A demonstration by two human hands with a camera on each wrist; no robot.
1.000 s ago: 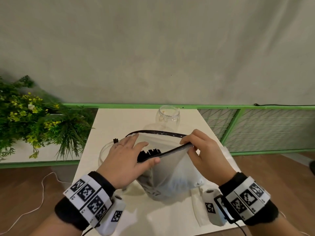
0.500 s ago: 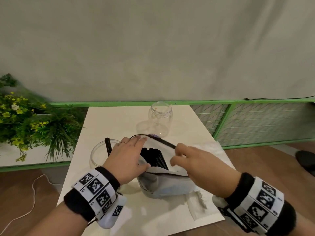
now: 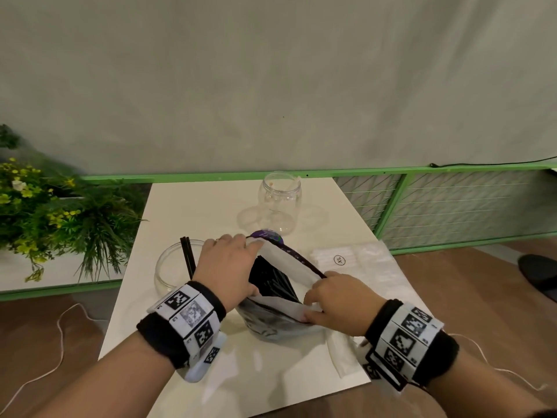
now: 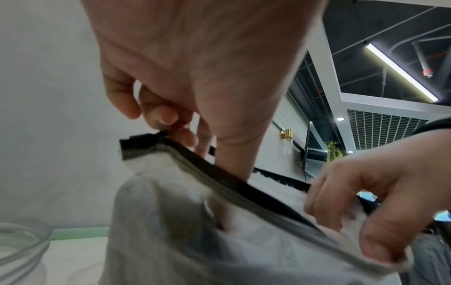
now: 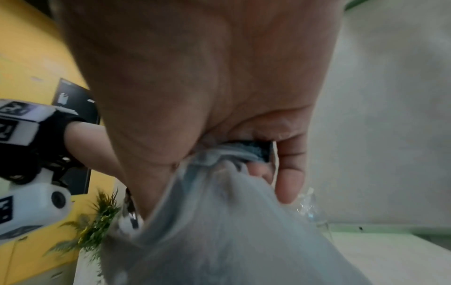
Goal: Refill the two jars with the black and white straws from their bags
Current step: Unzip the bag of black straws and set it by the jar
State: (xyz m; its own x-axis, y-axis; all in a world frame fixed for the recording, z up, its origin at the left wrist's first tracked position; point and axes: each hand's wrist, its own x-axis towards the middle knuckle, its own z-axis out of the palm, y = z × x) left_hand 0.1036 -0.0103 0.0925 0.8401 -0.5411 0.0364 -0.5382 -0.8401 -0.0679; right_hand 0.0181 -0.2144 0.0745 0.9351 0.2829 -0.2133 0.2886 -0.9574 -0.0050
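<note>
Both hands pinch the limp zip bag point(image 3: 278, 322): left hand point(image 3: 227, 268) at its ten-o'clock rim, right hand point(image 3: 337, 300) at four; black straws point(image 3: 271, 280) inside look light and stiff.

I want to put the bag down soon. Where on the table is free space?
Bare patches: the table top at the far left, behind the low jar; and the near edge below the left hand. Crowded: the middle, with the bag and tall jar, and the right side, covered by the flat packets.

Both hands point(image 3: 229, 267) point(image 3: 337, 300) curled, pinching.
</note>
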